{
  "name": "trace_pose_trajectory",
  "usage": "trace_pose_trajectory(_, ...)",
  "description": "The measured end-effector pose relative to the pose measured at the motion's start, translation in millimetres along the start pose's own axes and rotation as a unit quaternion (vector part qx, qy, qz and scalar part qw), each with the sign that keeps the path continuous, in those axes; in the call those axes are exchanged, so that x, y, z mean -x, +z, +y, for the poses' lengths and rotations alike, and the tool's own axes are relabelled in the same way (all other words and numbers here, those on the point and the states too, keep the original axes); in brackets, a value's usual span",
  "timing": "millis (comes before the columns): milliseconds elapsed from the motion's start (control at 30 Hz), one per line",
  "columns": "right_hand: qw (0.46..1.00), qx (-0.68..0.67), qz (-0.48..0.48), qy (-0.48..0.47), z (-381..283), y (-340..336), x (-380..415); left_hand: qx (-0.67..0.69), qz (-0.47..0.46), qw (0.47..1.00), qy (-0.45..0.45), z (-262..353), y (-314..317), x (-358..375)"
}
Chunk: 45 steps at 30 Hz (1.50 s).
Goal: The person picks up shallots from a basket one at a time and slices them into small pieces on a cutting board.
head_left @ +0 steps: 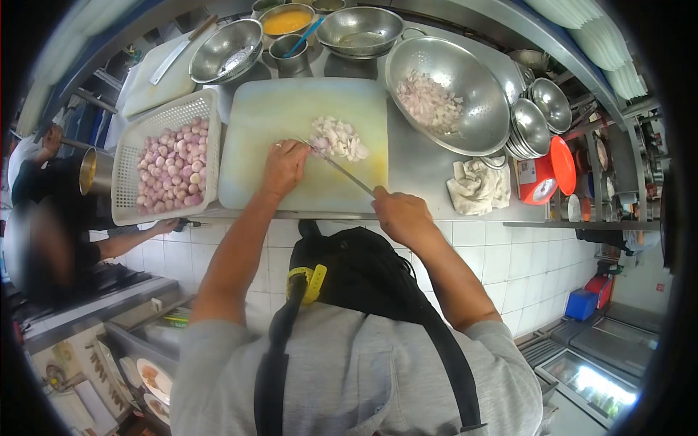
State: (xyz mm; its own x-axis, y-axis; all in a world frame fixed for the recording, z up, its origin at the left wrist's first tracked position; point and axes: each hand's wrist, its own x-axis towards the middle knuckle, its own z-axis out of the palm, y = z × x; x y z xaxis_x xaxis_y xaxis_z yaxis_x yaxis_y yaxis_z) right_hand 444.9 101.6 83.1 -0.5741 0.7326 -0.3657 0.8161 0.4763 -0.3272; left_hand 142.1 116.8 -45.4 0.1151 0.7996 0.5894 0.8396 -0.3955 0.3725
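My right hand (pixel 401 216) is wrapped round the handle of a kitchen knife (pixel 349 175), its blade slanting up and left across the cutting board (pixel 254 116). At the blade's tip, my left hand (pixel 286 166) has its fingers curled and pressed together on the board. What they hold is small and mostly hidden. Just right of those fingers lies a pile of chopped shallots (pixel 340 138). Left of the board, a white plastic basket (pixel 125 174) contains many whole peeled shallots (pixel 173 167). A large steel colander (pixel 483 94) at the right has chopped shallots (pixel 429 102) in it.
Behind the board stand steel bowls (pixel 361 29), a steel cup (pixel 291 54) and a bowl of orange liquid (pixel 288 20). A second knife (pixel 171 62) lies on another board at far left. A cloth (pixel 480 187) and red scale (pixel 534 178) are at right. Another person (pixel 51 240) stands at left.
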Motion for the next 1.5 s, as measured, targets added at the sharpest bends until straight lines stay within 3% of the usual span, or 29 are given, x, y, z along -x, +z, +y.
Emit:
trace_pose_trajectory(67,1.0,-0.008,0.017,-0.009,11,23,-22,0.002,0.002,1.0,-0.001,0,-1,-1)
trace_pose_trajectory(267,0.999,0.005,-0.043,0.024,-5,-16,5,-0.007,0.013,1.0,-0.005,2,-1,0)
trace_pose_trajectory(367,1.0,-0.007,0.003,-0.008,11,17,-25,-0.001,0.012,1.0,0.009,-5,3,2)
trace_pose_trajectory(567,0.997,0.007,-0.071,0.034,-8,-26,5,-0.003,0.014,1.0,0.005,1,-1,-1)
trace_pose_trajectory(767,1.0,0.0,0.006,-0.021,16,24,-36,-0.008,0.013,1.0,-0.002,-1,1,1)
trace_pose_trajectory(967,1.0,-0.023,-0.016,0.013,-6,18,-23,-0.02,0.034,0.999,-0.022,11,0,4)
trace_pose_trajectory(1500,0.999,0.003,0.022,-0.029,-4,1,-10,-0.049,0.034,0.998,0.018,9,2,2)
